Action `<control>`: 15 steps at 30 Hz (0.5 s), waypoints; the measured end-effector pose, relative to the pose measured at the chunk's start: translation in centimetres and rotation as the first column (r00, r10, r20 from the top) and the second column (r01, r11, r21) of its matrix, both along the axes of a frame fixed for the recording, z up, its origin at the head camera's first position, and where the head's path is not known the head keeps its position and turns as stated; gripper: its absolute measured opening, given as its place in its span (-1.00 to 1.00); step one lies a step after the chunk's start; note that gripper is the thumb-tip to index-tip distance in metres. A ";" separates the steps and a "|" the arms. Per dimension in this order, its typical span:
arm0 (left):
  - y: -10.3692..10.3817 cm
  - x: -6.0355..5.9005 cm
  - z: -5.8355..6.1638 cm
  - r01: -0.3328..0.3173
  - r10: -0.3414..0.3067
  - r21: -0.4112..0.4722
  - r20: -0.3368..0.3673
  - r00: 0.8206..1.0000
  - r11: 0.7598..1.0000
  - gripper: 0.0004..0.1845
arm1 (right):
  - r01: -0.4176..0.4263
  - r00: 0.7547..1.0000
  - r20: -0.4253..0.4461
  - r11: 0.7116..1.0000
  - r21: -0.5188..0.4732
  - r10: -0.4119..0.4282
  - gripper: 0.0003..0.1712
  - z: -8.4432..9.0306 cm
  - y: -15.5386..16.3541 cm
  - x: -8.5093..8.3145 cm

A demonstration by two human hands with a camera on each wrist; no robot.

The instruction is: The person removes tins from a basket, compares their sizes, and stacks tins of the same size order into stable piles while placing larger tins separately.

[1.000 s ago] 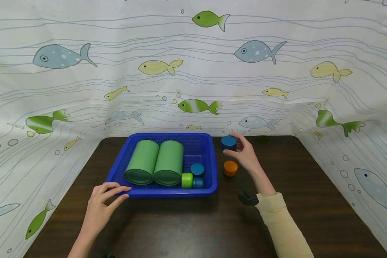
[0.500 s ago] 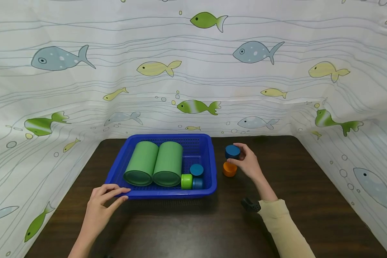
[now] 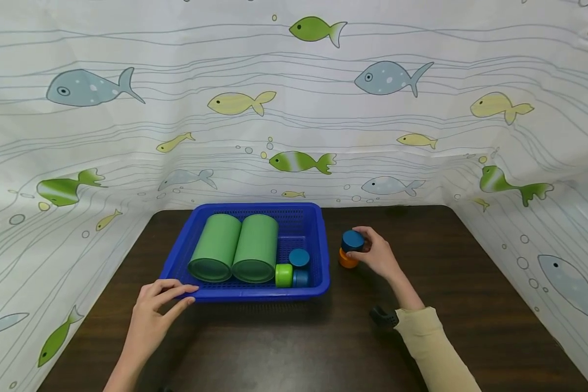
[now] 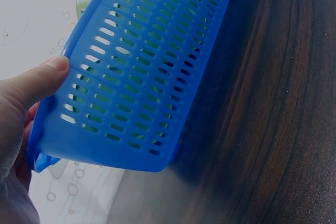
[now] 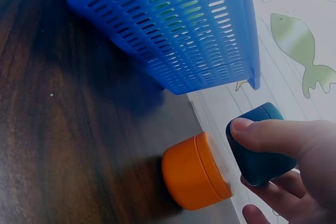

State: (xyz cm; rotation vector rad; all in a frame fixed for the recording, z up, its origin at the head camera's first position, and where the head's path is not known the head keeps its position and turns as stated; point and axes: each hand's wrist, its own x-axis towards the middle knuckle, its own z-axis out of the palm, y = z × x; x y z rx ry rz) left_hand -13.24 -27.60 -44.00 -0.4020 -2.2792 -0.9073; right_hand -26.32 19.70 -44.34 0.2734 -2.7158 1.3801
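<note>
Hands at work on a dark worktop (image 3: 274, 348). The left hand (image 3: 152, 310) pinches the near-left rim of the blue basket (image 3: 255, 294), thumb outside. The right hand (image 3: 378, 257) grips a blue jar (image 3: 353, 240) between thumb and fingers, directly over the orange jar (image 3: 348, 260), which stands beside the basket; contact between the jars cannot be determined. Inside the basket: two green cans (image 3: 216, 247), lying side by side, and three small jars (image 3: 283, 276).

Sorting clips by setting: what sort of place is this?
Probably a staged tabletop recording booth: a fish-print sheet screens the back and both sides of a dark wood-grain table, with a blue basket there. Nothing beyond the sheet shows.
</note>
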 end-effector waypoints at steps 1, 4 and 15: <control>0.0 0.0 0.0 0.000 0.000 -0.002 -0.003 1.000 1.000 -0.57 | -0.007 1.000 -0.002 1.000 0.002 0.007 -0.25 -0.1 0.0 0.0; -0.1 -0.1 0.0 0.000 0.000 -0.005 -0.006 1.000 1.000 -0.58 | -0.012 1.000 0.000 1.000 0.006 0.012 -0.24 -0.1 -0.1 0.0; 0.0 0.1 0.0 0.008 -0.008 0.008 -0.006 1.000 1.000 -0.57 | -0.031 1.000 0.003 0.999 0.022 0.031 -0.26 -0.5 -0.2 0.2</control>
